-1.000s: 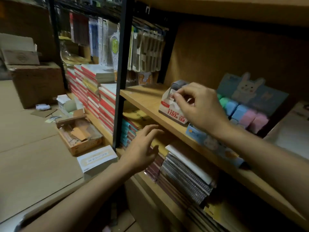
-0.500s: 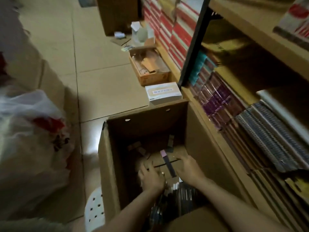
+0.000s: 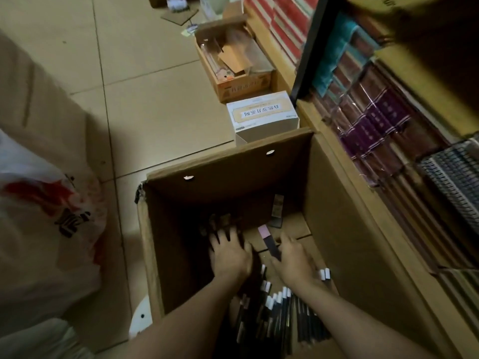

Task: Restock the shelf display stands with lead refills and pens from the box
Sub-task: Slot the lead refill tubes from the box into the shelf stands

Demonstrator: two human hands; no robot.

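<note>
While both hands are down inside the cardboard box, we see the left hand with its fingers spread and released, lying flat over some dark items near the box bottom. The right hand rests beside a dark strip with a pink end; whether its fingers grasp this strip we cannot tell. The pens, dark with white caps, lie in a pile at the near side of the box, under the forearms. The box stands on the floor, just beside the shelf with notebooks. A white carton sits behind the box, a plastic bag at the left.
</note>
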